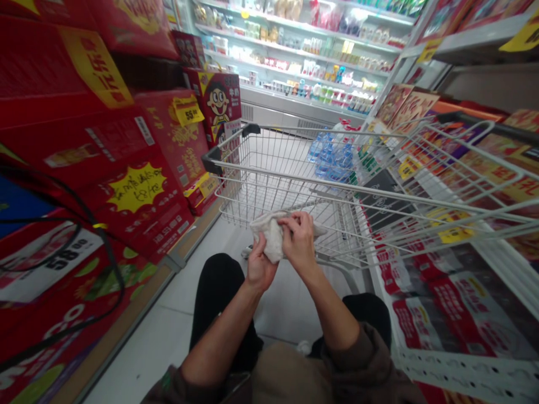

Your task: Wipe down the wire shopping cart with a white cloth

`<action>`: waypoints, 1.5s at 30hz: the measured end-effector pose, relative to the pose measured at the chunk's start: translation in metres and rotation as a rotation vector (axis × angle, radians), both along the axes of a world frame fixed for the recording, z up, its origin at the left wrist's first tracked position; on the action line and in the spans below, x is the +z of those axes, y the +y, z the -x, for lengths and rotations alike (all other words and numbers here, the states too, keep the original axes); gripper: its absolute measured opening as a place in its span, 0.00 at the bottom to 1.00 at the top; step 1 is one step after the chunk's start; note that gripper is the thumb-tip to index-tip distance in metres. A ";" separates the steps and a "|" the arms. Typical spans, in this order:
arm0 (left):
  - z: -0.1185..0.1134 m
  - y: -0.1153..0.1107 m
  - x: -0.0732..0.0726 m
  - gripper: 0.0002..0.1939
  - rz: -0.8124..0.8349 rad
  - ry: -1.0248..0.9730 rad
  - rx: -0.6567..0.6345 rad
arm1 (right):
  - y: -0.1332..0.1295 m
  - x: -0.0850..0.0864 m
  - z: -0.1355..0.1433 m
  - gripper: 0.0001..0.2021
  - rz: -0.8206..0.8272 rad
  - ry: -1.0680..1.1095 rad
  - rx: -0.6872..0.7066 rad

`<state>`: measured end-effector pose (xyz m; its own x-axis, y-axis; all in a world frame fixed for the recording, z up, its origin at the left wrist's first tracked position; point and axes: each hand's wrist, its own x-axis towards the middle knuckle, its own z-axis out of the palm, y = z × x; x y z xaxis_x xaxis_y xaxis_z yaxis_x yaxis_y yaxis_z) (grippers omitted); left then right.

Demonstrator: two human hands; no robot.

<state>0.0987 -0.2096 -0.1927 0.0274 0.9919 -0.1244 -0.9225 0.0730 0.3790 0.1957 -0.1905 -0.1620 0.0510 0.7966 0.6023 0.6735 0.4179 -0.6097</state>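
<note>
A crumpled whitish cloth is held between my two hands, close to the near side of a wire shopping cart. My left hand grips the cloth from below, its thumb lying along the near edge. With bent fingers, my right hand pinches the cloth's right side. Part of the cloth extends behind my right hand, against the cart's lower wires. Just behind the cloth runs the cart's side wire wall; whether the cloth touches it I cannot tell.
Stacked red cartons with price tags line the left. On the right, shelves hold boxed goods and wrapped packs. Blue-tinted water bottles appear beyond the cart's wires. A lit refrigerated display stands at the back. Black cables hang at left.
</note>
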 end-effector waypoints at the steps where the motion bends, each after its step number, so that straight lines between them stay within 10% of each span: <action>1: 0.000 -0.002 0.001 0.24 -0.015 0.012 0.021 | -0.004 0.001 0.001 0.10 0.016 -0.023 0.028; 9: 0.007 -0.006 0.009 0.35 0.032 -0.086 0.042 | -0.027 -0.015 0.022 0.13 -0.061 -0.183 0.206; 18: 0.011 -0.001 0.003 0.31 0.090 -0.160 -0.020 | -0.022 -0.029 0.020 0.09 0.098 0.104 0.174; 23: 0.010 -0.007 0.003 0.33 0.093 -0.143 -0.059 | -0.029 -0.031 0.026 0.12 0.018 -0.232 -0.055; 28: 0.013 -0.006 0.001 0.43 0.023 -0.096 -0.078 | -0.028 -0.041 0.019 0.19 0.018 -0.291 0.053; 34: 0.011 0.005 -0.009 0.29 0.209 0.011 -0.046 | -0.024 -0.051 0.005 0.18 0.237 0.120 0.232; 45: 0.008 0.003 -0.016 0.28 0.154 0.018 0.014 | -0.036 -0.058 0.010 0.17 0.082 -0.058 0.139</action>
